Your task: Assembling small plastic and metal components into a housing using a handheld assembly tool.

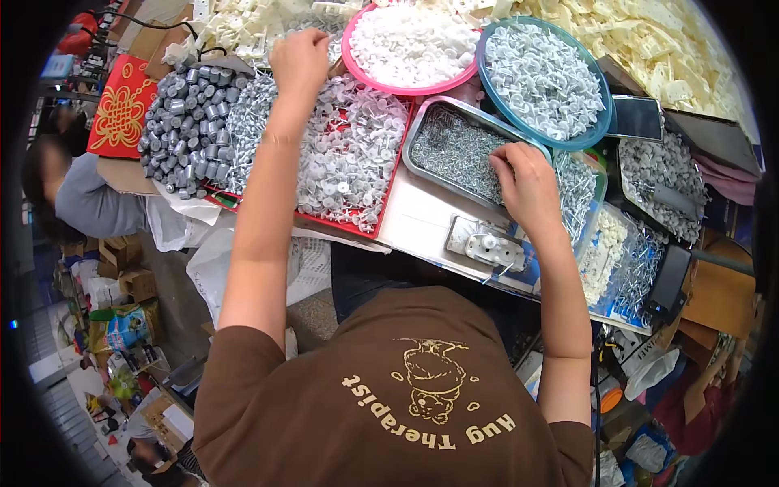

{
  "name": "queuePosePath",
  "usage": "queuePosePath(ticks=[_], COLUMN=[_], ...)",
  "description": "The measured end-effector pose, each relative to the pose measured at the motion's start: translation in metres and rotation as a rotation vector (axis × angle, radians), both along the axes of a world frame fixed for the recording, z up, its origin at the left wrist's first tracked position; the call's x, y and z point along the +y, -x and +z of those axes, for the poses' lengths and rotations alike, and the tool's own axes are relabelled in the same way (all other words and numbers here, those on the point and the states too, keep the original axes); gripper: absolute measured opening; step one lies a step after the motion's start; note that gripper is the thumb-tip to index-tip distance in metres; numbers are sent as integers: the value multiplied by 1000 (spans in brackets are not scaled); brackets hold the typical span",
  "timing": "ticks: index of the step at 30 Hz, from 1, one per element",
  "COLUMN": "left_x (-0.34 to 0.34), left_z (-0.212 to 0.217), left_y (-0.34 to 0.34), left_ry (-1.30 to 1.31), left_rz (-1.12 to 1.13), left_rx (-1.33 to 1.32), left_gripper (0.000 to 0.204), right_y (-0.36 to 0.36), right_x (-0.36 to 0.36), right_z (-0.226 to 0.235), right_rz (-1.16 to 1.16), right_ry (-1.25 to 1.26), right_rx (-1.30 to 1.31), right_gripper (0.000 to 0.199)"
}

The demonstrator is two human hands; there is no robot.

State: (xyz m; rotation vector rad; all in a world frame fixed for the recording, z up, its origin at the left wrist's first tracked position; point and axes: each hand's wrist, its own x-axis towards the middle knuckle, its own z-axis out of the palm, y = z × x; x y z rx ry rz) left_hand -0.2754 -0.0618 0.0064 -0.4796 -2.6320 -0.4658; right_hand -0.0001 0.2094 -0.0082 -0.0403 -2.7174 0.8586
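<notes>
My left hand [300, 58] is stretched to the far side, its fingers curled at the edge of a heap of pale plastic parts [235, 28]. Whatever it may hold is hidden. My right hand [527, 180] reaches over the right side of a metal tray [414, 168] of small screws [458, 154]. Its thumb and forefinger are bent together at the screws; anything between them is too small to make out. Below the tray, a small metal fixture with a white plastic part [487, 246] lies on the white board [418, 211].
A red tray [375, 230] holds white round-headed parts. Grey cylinders [182, 122] are heaped left of it. A pink basin [355, 57] and a teal basin [599, 130] stand behind the metal tray. A phone [635, 118] lies at right. Other people sit left and lower right.
</notes>
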Motion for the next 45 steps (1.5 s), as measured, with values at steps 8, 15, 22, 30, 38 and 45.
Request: queuePosePath(ticks=[8,15,22,30,38,45], left_x=[-14,29,75,82,59,57], left_z=[-33,16,9,-5,-12,-14], left_y=[64,-88,-209,-247,-281,-292], left_ry=[98,-639,-1352,-1367,-309,-109], left_rz=[71,-350,-565,-651,-954,-908], left_rx=[-240,-337,-1379,-1196,-252,-69], left_gripper=[27,21,16,14,16,13], right_y=[-19,-36,-31,-50,-84,-95], right_x=[1,-7,-27,-24,-13,-16], right_z=[9,41,24,27,31,33], right_rz=[-124,-186,-64,-97,-168,247], right_ry=[211,444,1229,1343,633,73], right_rx=[-31,18,-69,-174,-202,-98], right_gripper=[10,11,16,32,7,33])
